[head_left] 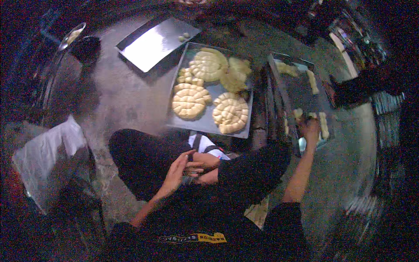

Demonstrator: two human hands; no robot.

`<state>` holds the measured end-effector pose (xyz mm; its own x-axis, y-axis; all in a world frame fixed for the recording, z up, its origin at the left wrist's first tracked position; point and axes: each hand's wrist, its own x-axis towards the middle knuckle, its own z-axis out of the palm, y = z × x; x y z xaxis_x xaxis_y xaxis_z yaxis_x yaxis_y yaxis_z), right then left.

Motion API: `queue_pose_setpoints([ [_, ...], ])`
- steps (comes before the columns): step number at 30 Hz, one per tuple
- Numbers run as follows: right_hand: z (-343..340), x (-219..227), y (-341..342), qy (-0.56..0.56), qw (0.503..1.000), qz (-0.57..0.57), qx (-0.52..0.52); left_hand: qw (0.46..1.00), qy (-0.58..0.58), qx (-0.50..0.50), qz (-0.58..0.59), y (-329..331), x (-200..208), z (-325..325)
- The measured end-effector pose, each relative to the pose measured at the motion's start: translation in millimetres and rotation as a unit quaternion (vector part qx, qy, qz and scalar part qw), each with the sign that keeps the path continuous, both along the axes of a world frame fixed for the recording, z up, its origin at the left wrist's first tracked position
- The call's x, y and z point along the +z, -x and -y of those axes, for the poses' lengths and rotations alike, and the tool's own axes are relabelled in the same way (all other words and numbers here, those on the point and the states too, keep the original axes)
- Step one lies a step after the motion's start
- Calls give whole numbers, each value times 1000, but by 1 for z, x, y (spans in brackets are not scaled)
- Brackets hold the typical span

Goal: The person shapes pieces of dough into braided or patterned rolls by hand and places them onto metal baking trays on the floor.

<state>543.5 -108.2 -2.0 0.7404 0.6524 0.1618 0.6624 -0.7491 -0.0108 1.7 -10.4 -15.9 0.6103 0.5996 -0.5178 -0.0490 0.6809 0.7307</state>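
My left hand (pixel 178 169) lies near my crossed ankles, its fingers stretched out and holding nothing I can see. Reaching to the right, my right hand (pixel 310 128) is low over a dark metal tray (pixel 301 98) with strips of pale dough along its edges. Its fingers are among the dough strips at the tray's near end; blur and darkness hide whether they grip one. A dough strip (pixel 324 125) lies just right of that hand. In front of me a larger tray (pixel 174 122) carries several scored, coiled rounds of dough, including one dough round (pixel 231 112) at its near right.
A shiny metal tray (pixel 148 48) with two small dough balls (pixel 183 37) is at the far left. To my left stands a whitish plastic sheet or bag (pixel 52 153). A round dish (pixel 73 36) is at the upper left. Another person's dark sleeve (pixel 371 87) reaches toward the right tray.
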Motion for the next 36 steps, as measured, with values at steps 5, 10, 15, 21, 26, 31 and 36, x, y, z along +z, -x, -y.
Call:
queue_pose_setpoints([
  [5, -129, 5, 77, -159, 958, -98, 220, 998, -64, -3, 16, -5, -2, -12],
  [10, -248, -158, 121, 8, 932, -179, 316, 988, -153, -15, 0, -12, 34, -18],
  [15, -292, -210, 232, 4, 957, -174, 232, 990, -128, 62, 8, 31, 36, -18],
  [21, -267, -205, 188, -98, 927, -288, 217, 993, -28, 77, 89, 25, 29, -10],
  [26, -203, -129, 176, -180, 904, -335, 193, 995, -29, 27, 89, 7, 15, -18],
  [31, -100, -3, 248, -202, 879, -324, 286, 999, -14, -6, 51, -35, 20, -22],
  [36, -43, 44, 306, -187, 815, -400, 376, 989, 125, -16, 78, -61, 9, -26],
])
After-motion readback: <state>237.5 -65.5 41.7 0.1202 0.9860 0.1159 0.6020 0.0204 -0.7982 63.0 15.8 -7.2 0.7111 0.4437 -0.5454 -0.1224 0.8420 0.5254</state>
